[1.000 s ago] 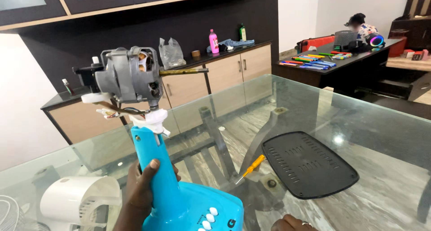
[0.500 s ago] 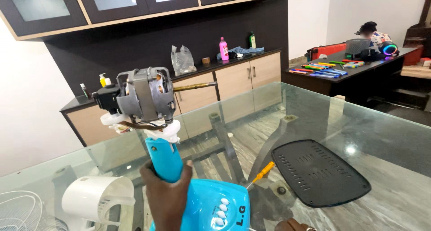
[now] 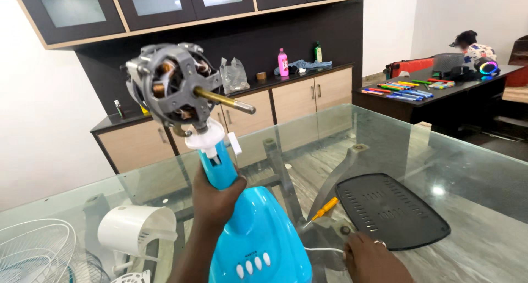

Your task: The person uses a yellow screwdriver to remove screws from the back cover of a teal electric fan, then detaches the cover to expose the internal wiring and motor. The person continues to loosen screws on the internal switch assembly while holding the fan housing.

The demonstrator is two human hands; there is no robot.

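Head view: you look down at a glass table [image 3: 440,151].
Left hand [image 3: 214,198]: you grasp the blue neck of the fan body [image 3: 258,239], its bare grey motor [image 3: 168,85] raised with brass shaft pointing right.
Right hand [image 3: 371,255]: rests on the glass, grip unclear.
Beside it: orange-handled screwdriver [image 3: 324,209], black slotted panel [image 3: 390,209].
Counter containers: pink bottle [image 3: 282,62], green bottle [image 3: 318,51], clear plastic bag [image 3: 233,74], contents unclear.
Left: white fan grille [image 3: 36,250], white motor cover [image 3: 137,231].

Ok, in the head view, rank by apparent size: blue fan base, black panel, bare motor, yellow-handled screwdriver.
1. blue fan base, though it is nearest the camera
2. black panel
3. bare motor, close to the panel, so unsure
4. yellow-handled screwdriver
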